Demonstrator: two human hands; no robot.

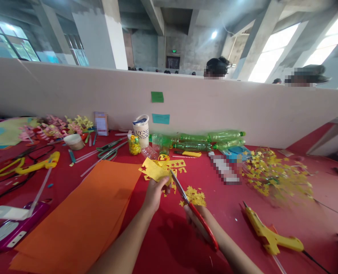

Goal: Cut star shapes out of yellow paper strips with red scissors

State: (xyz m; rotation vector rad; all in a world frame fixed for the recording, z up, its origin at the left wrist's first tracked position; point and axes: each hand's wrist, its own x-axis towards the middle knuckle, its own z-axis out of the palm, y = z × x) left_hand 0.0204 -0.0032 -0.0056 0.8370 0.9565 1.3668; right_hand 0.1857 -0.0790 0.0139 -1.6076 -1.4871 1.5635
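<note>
Between its thumb and fingers my left hand [155, 193] grips a sheet of yellow paper [153, 170]. My right hand [199, 220] is closed on a pair of red-handled scissors [179, 185], whose blades point up and left with the tips at the sheet's right edge. Whether the blades are parted is too small to tell. Under and behind the sheet lie yellow scraps [178, 163] with star-shaped holes. A pile of small yellow stars [196, 196] rests on the red table just beyond my right hand.
Orange paper [80, 213] covers the table's left-front part. Yellow glue guns lie at left [40, 163] and right [271, 234]. Green plastic bottles [194, 146], a white tumbler [141, 133] and a jar of stars [134, 145] stand or lie near the partition [114, 91]. Star sprays [274, 175] sit at right.
</note>
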